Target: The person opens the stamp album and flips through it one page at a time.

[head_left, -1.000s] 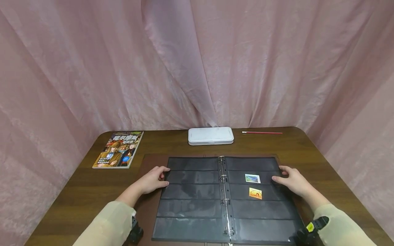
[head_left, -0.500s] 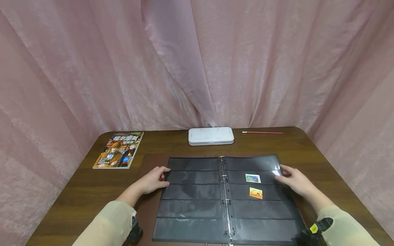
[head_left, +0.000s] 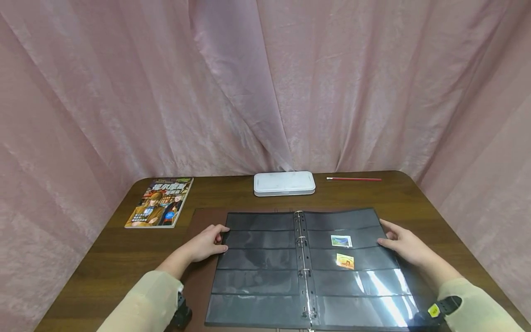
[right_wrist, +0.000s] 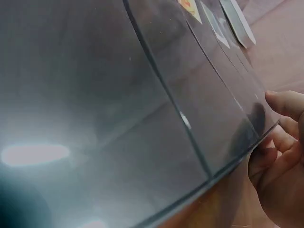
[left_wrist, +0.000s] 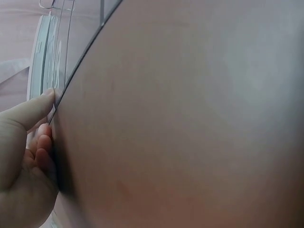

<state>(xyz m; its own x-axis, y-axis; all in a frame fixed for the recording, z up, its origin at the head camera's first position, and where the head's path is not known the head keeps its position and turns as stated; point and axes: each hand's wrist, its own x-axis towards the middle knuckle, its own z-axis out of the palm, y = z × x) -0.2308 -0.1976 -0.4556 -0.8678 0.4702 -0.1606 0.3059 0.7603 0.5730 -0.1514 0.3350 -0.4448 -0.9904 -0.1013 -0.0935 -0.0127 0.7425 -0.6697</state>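
Note:
An opened ring-bound stamp album lies in front of me, its black pocket pages on a brown cover (head_left: 198,295). The left page (head_left: 257,282) lies flat. My left hand (head_left: 205,243) holds that page's outer edge, thumb above and fingers below, as the left wrist view shows. The right page (head_left: 352,281) is slightly raised along its outer edge, where my right hand (head_left: 406,243) pinches it between thumb and fingers. Two stamps sit in its pockets: a blue-green landscape stamp (head_left: 341,240) and, just below, an orange stamp (head_left: 345,261). Metal rings (head_left: 304,272) join the pages in the middle.
A white flat case (head_left: 284,183) stands at the back middle of the wooden table (head_left: 224,196). To its right lies a thin red pencil-like stick (head_left: 354,179). A colourful book (head_left: 159,203) is at the back left. Pink curtain (head_left: 265,92) hangs behind.
My right hand has moved slightly right and lifted the outer edge of the right page, and bright glare now shows on its lower pockets. The left hand has not moved.

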